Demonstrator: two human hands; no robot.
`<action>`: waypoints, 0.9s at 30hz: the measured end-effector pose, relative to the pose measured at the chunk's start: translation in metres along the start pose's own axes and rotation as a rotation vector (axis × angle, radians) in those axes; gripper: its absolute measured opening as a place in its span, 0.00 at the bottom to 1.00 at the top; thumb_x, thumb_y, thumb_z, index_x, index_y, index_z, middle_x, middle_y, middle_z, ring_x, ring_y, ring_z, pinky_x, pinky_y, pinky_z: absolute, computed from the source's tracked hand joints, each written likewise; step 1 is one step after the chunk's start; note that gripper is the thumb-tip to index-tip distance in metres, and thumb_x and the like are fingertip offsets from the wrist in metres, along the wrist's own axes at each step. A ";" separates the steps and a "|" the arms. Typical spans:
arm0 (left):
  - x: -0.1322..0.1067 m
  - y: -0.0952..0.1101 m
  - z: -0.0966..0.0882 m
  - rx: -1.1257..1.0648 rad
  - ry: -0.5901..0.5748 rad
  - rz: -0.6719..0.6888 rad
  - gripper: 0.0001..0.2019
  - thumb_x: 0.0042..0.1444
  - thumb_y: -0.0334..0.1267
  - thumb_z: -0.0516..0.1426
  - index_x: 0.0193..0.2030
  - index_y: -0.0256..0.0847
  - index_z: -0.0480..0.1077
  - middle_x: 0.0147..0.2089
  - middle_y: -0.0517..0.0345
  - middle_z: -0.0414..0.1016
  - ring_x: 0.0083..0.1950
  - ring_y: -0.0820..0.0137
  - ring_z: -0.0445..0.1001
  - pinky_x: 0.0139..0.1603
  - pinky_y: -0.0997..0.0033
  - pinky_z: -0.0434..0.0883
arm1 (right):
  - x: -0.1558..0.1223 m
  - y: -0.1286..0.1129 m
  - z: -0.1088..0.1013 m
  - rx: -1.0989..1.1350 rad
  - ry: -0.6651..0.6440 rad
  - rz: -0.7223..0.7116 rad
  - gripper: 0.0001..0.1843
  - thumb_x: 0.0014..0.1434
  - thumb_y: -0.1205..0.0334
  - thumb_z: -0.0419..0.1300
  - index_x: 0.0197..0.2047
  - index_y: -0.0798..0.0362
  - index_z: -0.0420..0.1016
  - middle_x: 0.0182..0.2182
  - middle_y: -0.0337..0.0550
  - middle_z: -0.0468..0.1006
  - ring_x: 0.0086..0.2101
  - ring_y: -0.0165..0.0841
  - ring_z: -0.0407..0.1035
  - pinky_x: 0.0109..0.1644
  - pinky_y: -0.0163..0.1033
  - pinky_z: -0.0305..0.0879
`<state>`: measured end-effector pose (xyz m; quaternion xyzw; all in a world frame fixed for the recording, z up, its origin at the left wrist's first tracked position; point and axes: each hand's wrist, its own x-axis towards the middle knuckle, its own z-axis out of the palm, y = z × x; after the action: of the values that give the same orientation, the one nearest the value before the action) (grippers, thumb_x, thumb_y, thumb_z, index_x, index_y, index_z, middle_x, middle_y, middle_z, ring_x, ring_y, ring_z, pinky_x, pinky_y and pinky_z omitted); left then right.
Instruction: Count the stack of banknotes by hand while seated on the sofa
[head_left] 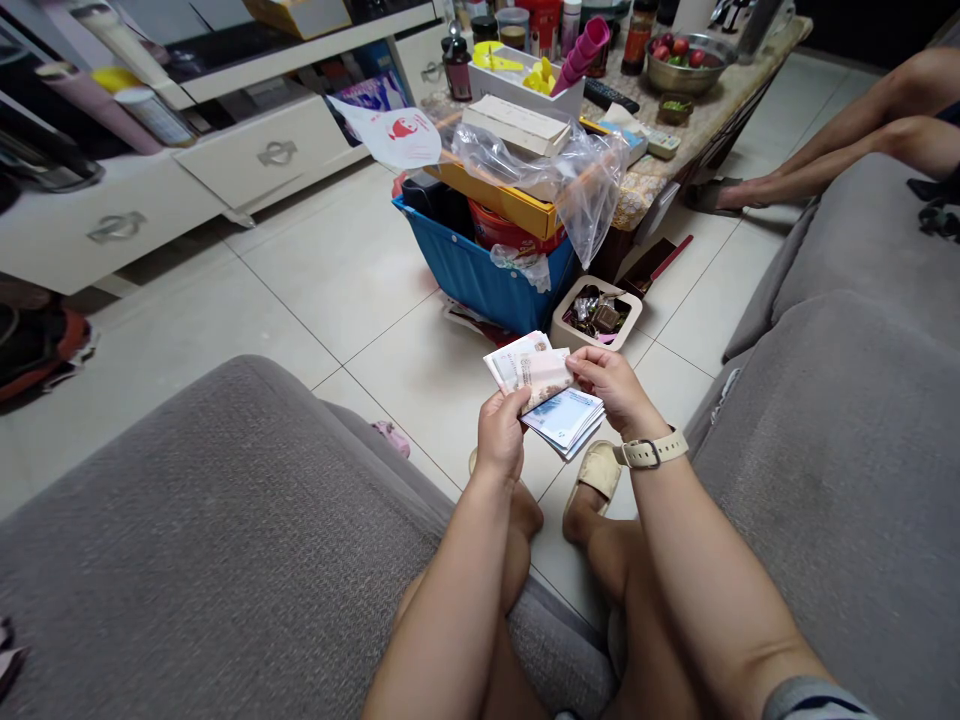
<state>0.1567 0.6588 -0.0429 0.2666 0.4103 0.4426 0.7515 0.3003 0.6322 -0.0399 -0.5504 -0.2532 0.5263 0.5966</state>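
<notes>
A small stack of paper banknotes, pink on top and blue below, is fanned out over the floor between my knees. My left hand is closed on the stack from the left, its thumb lying across the notes. From the other side, my right hand pinches the corner of a pinkish banknote between thumb and fingers. A beige watch is on my right wrist. Fine print on the notes is too small to read.
Grey sofa sections lie on both sides of me. Ahead are a blue bin heaped with boxes and plastic, and a cream container of wrapped items. A crowded table stands behind; another person's legs show at right.
</notes>
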 end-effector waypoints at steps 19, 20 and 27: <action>0.005 -0.005 -0.003 -0.070 0.030 0.036 0.14 0.44 0.42 0.62 0.34 0.33 0.76 0.34 0.49 0.80 0.44 0.58 0.78 0.45 0.63 0.72 | -0.003 -0.003 0.002 0.027 -0.012 0.004 0.14 0.45 0.54 0.68 0.25 0.53 0.69 0.16 0.32 0.63 0.17 0.23 0.53 0.21 0.32 0.46; 0.005 -0.004 -0.003 -0.070 0.029 0.035 0.14 0.44 0.42 0.62 0.34 0.33 0.76 0.34 0.49 0.80 0.44 0.58 0.78 0.45 0.63 0.72 | -0.003 -0.003 0.002 0.031 -0.014 0.002 0.14 0.45 0.54 0.68 0.25 0.53 0.69 0.16 0.31 0.63 0.17 0.23 0.53 0.21 0.32 0.46; 0.003 -0.002 -0.002 -0.074 0.029 0.025 0.14 0.44 0.41 0.62 0.34 0.32 0.77 0.34 0.49 0.80 0.45 0.58 0.77 0.46 0.64 0.72 | -0.003 -0.004 0.003 0.039 -0.016 -0.002 0.14 0.45 0.55 0.68 0.25 0.54 0.70 0.15 0.32 0.64 0.16 0.23 0.53 0.21 0.31 0.46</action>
<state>0.1572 0.6606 -0.0469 0.2374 0.4010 0.4706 0.7493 0.2987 0.6314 -0.0344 -0.5340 -0.2483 0.5349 0.6058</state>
